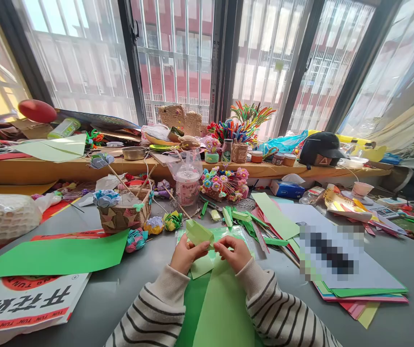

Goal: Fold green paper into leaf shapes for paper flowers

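A light green folded paper piece (pixel 198 233) is held up over the middle of the table, with a thin stick (pixel 180 208) rising behind it toward the upper left. My left hand (pixel 188 251) grips its left lower side between thumb and fingers. At its right corner my right hand (pixel 233 251) pinches the edge with thumb and fingertips. Below the hands lies a large light green paper sheet (pixel 224 308) over a darker green one (pixel 194 308). A smaller pale green paper piece (pixel 202 267) rests just under my left hand.
Left are a cardboard basket (pixel 123 217) with paper flowers, a green sheet (pixel 58 255) and a printed bag (pixel 29 303). Ahead stand a plastic cup (pixel 188 187) and pink and blue flowers (pixel 224 180). Green strips (pixel 241 217) and a paper stack (pixel 366 270) lie right.
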`<state>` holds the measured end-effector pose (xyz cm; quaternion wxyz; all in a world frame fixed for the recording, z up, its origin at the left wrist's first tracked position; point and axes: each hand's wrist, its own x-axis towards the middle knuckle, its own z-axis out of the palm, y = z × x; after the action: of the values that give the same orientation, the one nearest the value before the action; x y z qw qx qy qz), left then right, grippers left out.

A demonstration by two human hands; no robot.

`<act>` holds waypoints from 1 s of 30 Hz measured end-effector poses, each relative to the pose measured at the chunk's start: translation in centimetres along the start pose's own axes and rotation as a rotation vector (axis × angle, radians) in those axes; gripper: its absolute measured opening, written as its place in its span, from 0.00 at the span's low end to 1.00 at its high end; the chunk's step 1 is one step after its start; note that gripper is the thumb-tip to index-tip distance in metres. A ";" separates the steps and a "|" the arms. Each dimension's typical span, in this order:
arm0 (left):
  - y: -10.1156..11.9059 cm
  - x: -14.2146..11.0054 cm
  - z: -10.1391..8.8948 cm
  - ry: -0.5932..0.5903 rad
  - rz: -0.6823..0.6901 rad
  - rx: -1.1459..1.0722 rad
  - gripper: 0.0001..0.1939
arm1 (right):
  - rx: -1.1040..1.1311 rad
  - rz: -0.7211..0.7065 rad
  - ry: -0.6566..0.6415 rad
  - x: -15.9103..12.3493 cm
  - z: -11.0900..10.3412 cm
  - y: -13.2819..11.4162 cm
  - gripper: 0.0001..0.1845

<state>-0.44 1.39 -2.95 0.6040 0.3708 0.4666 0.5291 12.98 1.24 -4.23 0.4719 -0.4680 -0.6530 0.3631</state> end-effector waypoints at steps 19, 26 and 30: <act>-0.3 0.5 -0.4 -0.013 0.037 0.001 0.22 | -0.060 -0.040 -0.003 -0.1 0.6 0.1 0.14; -0.3 0.5 -0.3 0.007 0.041 0.012 0.22 | 0.084 0.055 -0.005 0.2 -0.1 0.1 0.15; -0.5 0.7 -0.3 0.012 0.025 0.035 0.24 | 0.082 0.059 -0.050 0.0 0.2 0.0 0.14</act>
<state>-0.58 1.95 -3.60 0.5879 0.3840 0.4748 0.5305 12.79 1.26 -4.24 0.4633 -0.4581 -0.6351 0.4149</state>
